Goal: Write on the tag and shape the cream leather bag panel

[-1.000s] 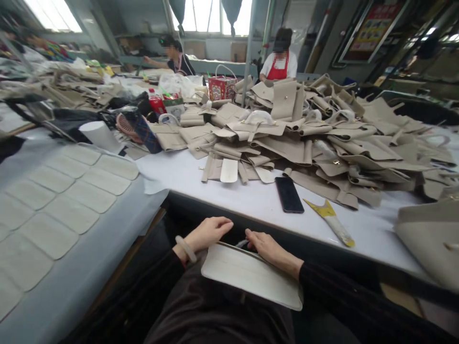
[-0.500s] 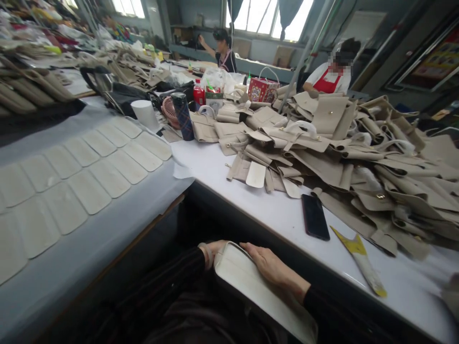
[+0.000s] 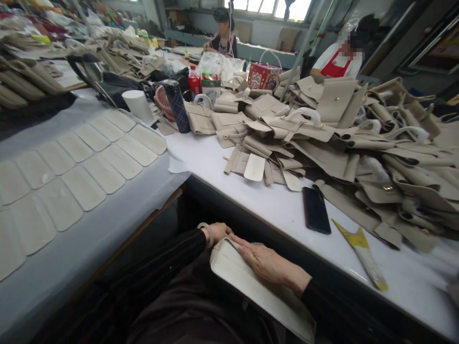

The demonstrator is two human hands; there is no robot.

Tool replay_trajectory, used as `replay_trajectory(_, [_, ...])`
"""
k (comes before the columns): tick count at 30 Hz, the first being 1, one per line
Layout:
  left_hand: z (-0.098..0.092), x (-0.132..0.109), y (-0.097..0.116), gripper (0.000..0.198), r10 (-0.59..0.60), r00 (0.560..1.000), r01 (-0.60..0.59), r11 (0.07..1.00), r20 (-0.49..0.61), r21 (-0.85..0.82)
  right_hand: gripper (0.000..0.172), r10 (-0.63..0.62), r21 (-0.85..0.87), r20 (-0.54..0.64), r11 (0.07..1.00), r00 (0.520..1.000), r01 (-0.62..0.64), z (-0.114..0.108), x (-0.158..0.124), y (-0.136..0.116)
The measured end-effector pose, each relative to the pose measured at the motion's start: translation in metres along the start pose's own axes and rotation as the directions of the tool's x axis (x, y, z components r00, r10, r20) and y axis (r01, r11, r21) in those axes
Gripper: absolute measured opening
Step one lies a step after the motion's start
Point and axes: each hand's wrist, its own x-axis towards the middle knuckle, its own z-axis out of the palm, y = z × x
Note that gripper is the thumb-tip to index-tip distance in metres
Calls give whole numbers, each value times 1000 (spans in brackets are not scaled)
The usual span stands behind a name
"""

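Note:
A boxy bag [image 3: 251, 282] lies slanted over my lap, its long off-white panel facing up and its rest largely hidden below. My left hand [image 3: 219, 232], with a band at the wrist, is curled closed at the bag's far end; its fingertips are partly hidden. Along the bag's right edge lies my right hand [image 3: 267, 263], its thumb on the rim and its fingers pressed together, reaching toward the left hand. Both hands hold the bag just off the table's front edge.
Rows of off-white panels [image 3: 84, 186] cover the left table. Beige bags [image 3: 304, 129] are heaped on the right table, near a phone [image 3: 316, 210] and a yellow-ended scraper-like tool [image 3: 362, 253]. A tumbler [image 3: 177, 106] stands behind. Two people sit across the room.
My left hand has moved up to the bag's far corner, and more of it shows. My right fingers now reach closer to it. The camera view has shifted slightly; a far person's arm has lowered.

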Motion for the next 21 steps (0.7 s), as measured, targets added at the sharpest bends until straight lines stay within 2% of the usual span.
replay_trajectory(2, [-14, -5, 17, 58, 5, 999, -4, 1000, 42, -11, 59, 33, 4, 15, 999, 999, -33, -3, -13, 9])
replay_trajectory(4, [-23, -14, 36, 61, 64, 986, -61, 998, 153, -30, 59, 68, 34, 27, 997, 997, -69, -6, -29, 20])
replay_trajectory(6, [-28, -25, 53, 55, 135, 957, -141, 990, 257, 5, 58, 91, 55, 25, 994, 996, -92, -9, -47, 29])
replay_trajectory(8, [-31, -32, 64, 47, 147, 942, -179, 981, 302, 81, 56, 114, 68, 24, 991, 993, -115, -12, -64, 38])
replay_trajectory(12, [-35, -34, 67, 47, 31, 933, -85, 987, 358, 135, 52, 151, 99, 18, 983, 988, -152, -16, -96, 55])
replay_trajectory(15, [-38, -31, 65, 45, 22, 930, -86, 983, 367, 161, 52, 178, 149, -9, 973, 984, -174, -18, -111, 67])
replay_trajectory(18, [-38, -28, 67, 40, 55, 936, -136, 968, 349, 210, 51, 199, 180, -47, 965, 979, -188, -16, -110, 71])
replay_trajectory(21, [-34, -25, 74, 37, 84, 935, -186, 943, 345, 275, 48, 210, 154, -97, 969, 973, -194, -12, -94, 63])
